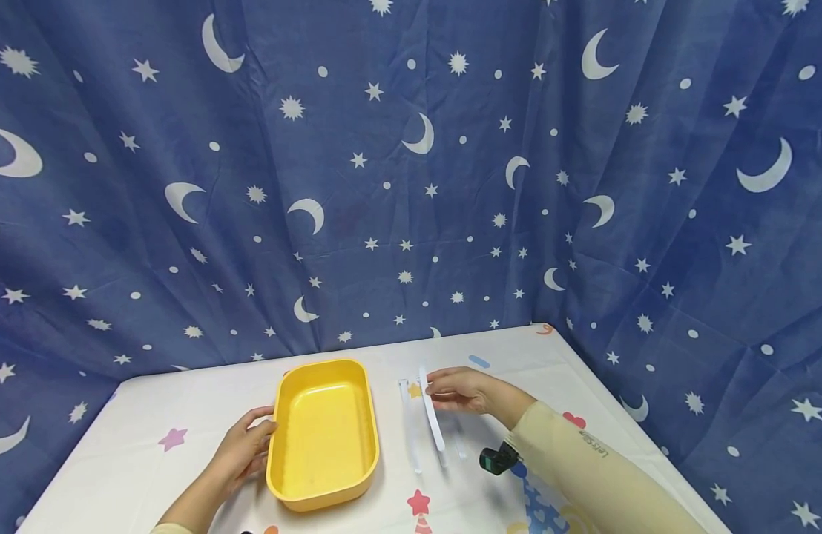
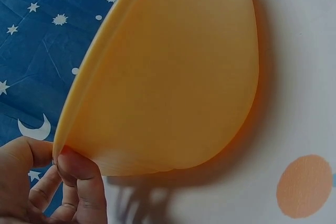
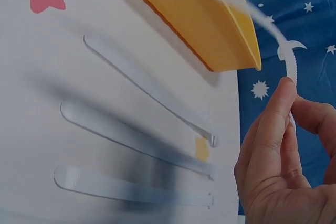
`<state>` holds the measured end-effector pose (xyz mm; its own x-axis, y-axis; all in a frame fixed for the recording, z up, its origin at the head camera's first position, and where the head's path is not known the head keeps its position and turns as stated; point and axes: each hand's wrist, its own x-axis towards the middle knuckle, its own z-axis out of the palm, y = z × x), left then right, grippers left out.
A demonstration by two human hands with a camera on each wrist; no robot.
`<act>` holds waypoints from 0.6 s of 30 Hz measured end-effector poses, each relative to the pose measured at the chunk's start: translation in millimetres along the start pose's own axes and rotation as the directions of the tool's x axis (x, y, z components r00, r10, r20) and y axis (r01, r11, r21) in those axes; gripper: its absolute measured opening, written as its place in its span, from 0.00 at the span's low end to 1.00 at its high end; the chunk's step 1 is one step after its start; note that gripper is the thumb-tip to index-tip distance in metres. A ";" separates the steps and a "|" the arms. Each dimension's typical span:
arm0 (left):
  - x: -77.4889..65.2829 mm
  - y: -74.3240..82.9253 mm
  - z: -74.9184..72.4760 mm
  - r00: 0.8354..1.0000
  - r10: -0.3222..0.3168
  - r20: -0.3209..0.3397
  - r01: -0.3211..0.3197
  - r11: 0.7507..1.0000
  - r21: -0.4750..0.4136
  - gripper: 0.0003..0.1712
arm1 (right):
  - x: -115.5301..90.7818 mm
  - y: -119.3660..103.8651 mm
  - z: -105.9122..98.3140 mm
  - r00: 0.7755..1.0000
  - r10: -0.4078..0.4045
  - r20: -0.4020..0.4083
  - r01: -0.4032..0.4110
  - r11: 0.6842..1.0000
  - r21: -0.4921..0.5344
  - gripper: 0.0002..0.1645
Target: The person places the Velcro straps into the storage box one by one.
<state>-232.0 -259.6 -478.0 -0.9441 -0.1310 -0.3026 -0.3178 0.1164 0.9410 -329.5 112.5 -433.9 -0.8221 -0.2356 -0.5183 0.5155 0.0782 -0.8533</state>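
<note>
My left hand point(image 1: 242, 449) holds the left side of a yellow plastic basin point(image 1: 324, 437) in the head view. From the left wrist, thumb and fingers point(image 2: 84, 174) pinch the rim of the basin point(image 2: 173, 77). My right hand point(image 1: 463, 391) pinches a white plastic strap point(image 1: 432, 415) near one end, above the table. Seen from the right wrist, this strap point(image 3: 291, 66) has a toothed edge and curves away from the fingertips. Below it on the table lie 3 similar straps point(image 3: 147, 85), side by side, each with a small raised head at one end.
A white cloth with printed shapes covers the table point(image 1: 204, 393). Behind and to the right hangs a blue curtain point(image 1: 384, 200) with moons and stars. A small black device point(image 1: 498, 458) sits at the right wrist. The basin's inside holds nothing visible.
</note>
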 end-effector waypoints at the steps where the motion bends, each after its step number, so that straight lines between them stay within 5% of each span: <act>1: -0.1 0.0 -0.1 1.000 0.001 0.000 -0.001 1.000 0.000 0.30 | 0.2 0.3 1.0 1.000 0.000 0.000 0.000 1.000 0.001 0.28; 18: -2.1 2.0 0.5 1.000 0.002 0.010 -0.002 1.000 -0.004 0.29 | 2.6 -5.7 19.2 0.998 -0.013 0.065 0.013 1.000 0.000 0.29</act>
<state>-230.7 -258.6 -475.5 -0.9455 -0.1207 -0.3024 -0.3157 0.1132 0.9421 -329.9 92.8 -429.3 -0.8114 -0.2992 -0.5021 0.5045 0.0753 -0.8601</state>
